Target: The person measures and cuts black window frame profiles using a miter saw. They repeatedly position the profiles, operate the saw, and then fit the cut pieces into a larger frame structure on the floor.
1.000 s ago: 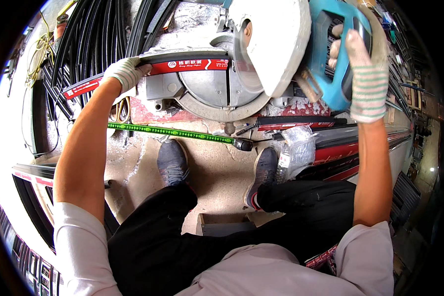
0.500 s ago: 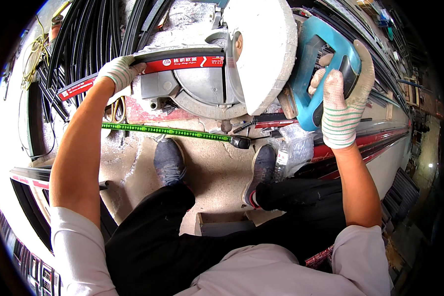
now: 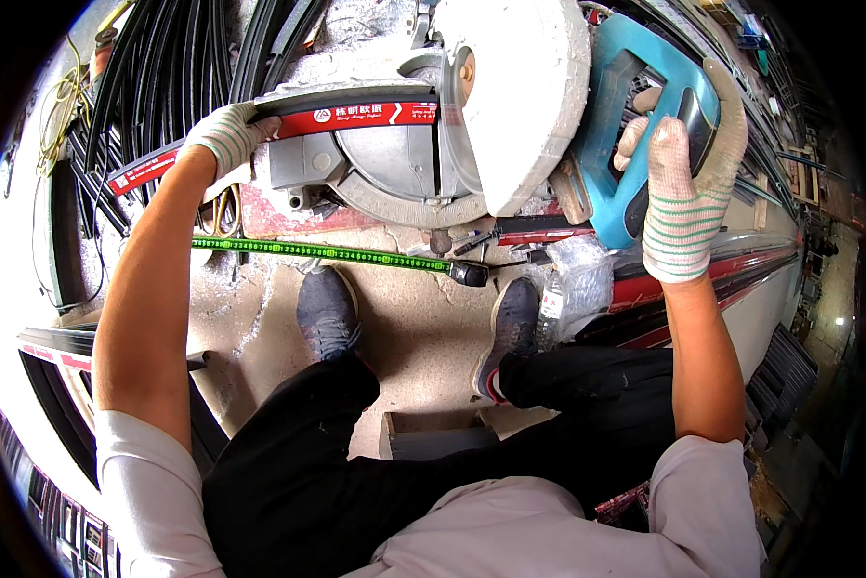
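Observation:
My left hand (image 3: 224, 141), in a white glove with green stripes, is closed around a long black strip with red film (image 3: 332, 118) along its side. The strip lies across the grey base (image 3: 390, 159) of a miter saw, its right end at the slot beside the blade. A large pale, dusty guard (image 3: 524, 106) hides most of the blade. To its right, my gloved right hand (image 3: 682, 202) grips the saw's blue handle (image 3: 611, 188), with fingertips showing through the handle's opening.
A green tape measure (image 3: 356, 255) lies extended on the floor before the saw, above my shoes (image 3: 327, 313). Many black strips (image 3: 163, 77) are heaped at the back left. Clear plastic wrap (image 3: 584, 279) and red-sided strips (image 3: 645, 299) lie at the right.
The saw handle and my right hand have shifted slightly up and to the right, and the guard has moved a little with them. My left hand stays on the strip.

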Demonstrator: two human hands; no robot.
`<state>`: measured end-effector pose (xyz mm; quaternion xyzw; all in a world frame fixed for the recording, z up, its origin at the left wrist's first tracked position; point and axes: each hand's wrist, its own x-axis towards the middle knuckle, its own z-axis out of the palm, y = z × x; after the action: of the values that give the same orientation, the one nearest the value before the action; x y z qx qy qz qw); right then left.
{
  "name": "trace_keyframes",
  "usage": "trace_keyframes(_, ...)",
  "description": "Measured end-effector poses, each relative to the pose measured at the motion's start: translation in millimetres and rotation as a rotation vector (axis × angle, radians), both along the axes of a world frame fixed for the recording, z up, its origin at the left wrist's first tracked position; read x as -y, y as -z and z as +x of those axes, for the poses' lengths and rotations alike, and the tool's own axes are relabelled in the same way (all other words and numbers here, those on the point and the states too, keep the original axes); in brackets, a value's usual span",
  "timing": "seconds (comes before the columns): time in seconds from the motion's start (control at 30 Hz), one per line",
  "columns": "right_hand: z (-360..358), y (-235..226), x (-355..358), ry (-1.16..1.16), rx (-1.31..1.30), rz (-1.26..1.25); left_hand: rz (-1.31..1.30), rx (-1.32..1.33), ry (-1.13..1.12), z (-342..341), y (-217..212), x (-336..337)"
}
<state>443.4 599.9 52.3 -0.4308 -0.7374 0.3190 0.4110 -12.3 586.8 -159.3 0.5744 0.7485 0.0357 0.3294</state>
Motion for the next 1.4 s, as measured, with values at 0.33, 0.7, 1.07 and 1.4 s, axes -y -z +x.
trace_keyframes(0.33,5,2,-1,-0.023,-0.004,-0.016,-0.016,-0.040,0.030,1,-4,1)
trace_keyframes(0.7,3,1,1,0.029,0.073,0.043,0.021,-0.089,0.039,-5,9,2)
trace_keyframes(1.07,-1,0,3,0.023,0.065,0.025,0.016,-0.107,0.028,1,0,3)
trace_keyframes(1.4,4,8,7,0.072,-0.010,-0.032,0.003,-0.143,0.028,5,-6,4)
